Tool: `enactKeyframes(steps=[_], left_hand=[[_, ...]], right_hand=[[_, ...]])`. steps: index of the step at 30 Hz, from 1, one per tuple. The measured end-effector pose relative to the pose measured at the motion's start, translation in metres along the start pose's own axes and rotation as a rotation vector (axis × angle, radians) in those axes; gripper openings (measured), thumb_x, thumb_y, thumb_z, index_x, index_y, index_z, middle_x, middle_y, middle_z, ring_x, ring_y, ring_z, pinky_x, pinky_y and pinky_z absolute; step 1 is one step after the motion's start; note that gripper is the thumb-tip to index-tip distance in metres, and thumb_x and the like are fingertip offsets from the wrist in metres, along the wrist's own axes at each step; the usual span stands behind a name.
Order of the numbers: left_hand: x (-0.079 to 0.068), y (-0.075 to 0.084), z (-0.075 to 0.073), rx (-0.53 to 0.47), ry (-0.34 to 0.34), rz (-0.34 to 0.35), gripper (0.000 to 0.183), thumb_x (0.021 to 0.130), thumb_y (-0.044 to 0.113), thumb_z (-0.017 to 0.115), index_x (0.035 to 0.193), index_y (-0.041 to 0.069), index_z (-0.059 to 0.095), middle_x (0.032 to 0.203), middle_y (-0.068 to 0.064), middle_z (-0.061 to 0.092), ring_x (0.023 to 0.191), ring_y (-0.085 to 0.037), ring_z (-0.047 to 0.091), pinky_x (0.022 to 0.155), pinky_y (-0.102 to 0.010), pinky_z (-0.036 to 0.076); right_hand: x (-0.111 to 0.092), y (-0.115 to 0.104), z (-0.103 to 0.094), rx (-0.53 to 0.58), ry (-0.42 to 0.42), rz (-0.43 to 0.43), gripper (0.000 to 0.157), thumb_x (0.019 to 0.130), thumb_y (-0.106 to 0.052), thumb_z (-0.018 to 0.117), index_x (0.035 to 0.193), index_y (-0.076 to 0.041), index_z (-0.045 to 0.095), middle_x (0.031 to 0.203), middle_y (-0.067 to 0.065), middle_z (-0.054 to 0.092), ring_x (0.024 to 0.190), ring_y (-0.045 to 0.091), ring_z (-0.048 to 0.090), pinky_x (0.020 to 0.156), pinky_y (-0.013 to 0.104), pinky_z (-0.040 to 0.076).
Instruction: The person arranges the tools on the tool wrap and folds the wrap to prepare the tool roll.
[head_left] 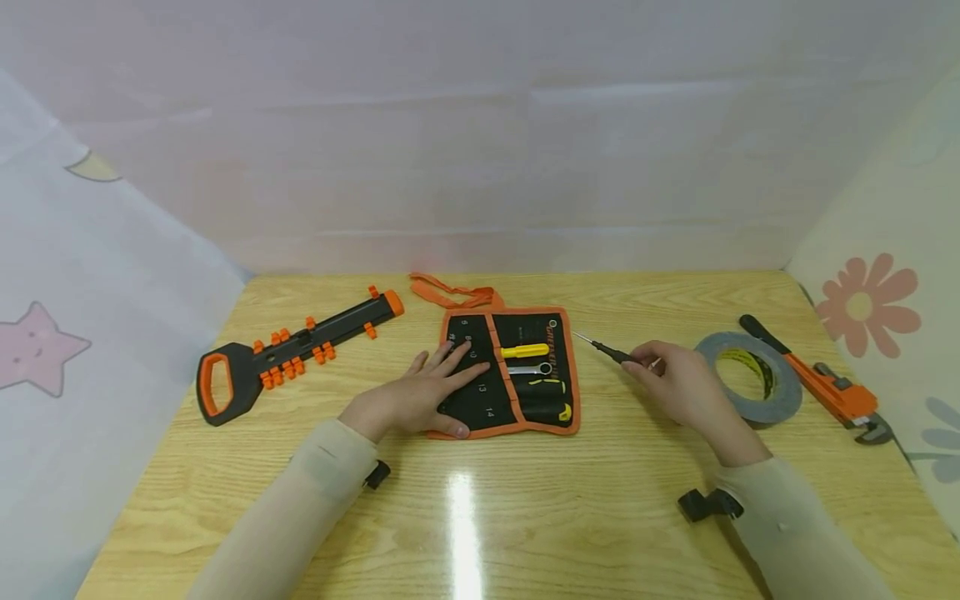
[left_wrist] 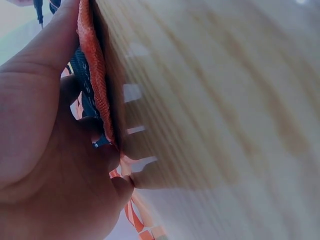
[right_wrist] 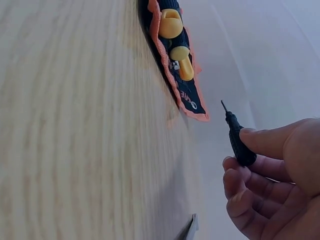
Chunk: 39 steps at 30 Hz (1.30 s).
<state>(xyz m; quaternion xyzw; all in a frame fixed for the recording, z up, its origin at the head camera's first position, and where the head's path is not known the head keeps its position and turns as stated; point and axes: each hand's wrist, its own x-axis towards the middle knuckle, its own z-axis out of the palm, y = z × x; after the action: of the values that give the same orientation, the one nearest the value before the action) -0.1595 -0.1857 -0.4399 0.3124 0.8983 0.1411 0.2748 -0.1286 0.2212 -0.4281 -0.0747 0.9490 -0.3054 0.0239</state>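
Observation:
A black tool pouch (head_left: 480,396) with orange edging lies spread on the table, its left half marked with numbers. My left hand (head_left: 423,392) rests on that half with fingers spread straight. In the pouch's right half sit a yellow-handled tool (head_left: 525,351), a wrench (head_left: 529,369) and other yellow-and-black tools (head_left: 564,412). To the right of the pouch, my right hand (head_left: 678,379) pinches a screwdriver (head_left: 617,355) by its black handle, between thumb and fingers. Its thin metal shaft points left toward the pouch's right edge. In the right wrist view the screwdriver (right_wrist: 240,142) shows above the table.
A grey tape roll (head_left: 783,392) lies just right of my right hand, with an orange pipe wrench (head_left: 828,392) beyond it. At the left is a black holder (head_left: 300,352) with orange clips and a handle. An orange strap (head_left: 450,293) trails behind the pouch.

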Motion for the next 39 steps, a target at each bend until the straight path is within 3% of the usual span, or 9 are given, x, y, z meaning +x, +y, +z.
enactKeyframes(steps=[23, 31, 39], left_hand=[[-0.002, 0.003, -0.001, -0.007, -0.001, -0.010, 0.105, 0.095, 0.056, 0.075, 0.176, 0.035, 0.012, 0.183, -0.009, -0.013, 0.169, -0.041, -0.015, 0.134, -0.068, -0.002], [-0.002, 0.005, -0.003, -0.007, -0.001, -0.005, 0.103, 0.096, 0.055, 0.076, 0.176, 0.034, 0.013, 0.183, -0.010, -0.012, 0.169, -0.042, -0.014, 0.134, -0.069, -0.002], [-0.002, 0.005, -0.003, -0.006, -0.005, -0.013, 0.104, 0.095, 0.056, 0.076, 0.176, 0.035, 0.013, 0.183, -0.008, -0.012, 0.169, -0.041, -0.014, 0.134, -0.068, -0.002]], right_hand=[[0.038, -0.024, 0.025, 0.061, -0.022, -0.035, 0.027, 0.109, -0.025, 0.067, 0.124, -0.004, 0.077, 0.109, 0.014, 0.078, 0.083, 0.022, 0.065, 0.071, 0.033, 0.049], [0.051, -0.028, 0.036, 0.089, -0.039, -0.062, 0.026, 0.109, -0.023, 0.067, 0.123, -0.003, 0.077, 0.112, 0.016, 0.078, 0.077, 0.020, 0.060, 0.069, 0.034, 0.048], [0.061, -0.033, 0.045, 0.072, -0.060, -0.041, 0.029, 0.111, -0.027, 0.064, 0.126, -0.007, 0.077, 0.120, 0.013, 0.078, 0.088, 0.024, 0.064, 0.077, 0.037, 0.051]])
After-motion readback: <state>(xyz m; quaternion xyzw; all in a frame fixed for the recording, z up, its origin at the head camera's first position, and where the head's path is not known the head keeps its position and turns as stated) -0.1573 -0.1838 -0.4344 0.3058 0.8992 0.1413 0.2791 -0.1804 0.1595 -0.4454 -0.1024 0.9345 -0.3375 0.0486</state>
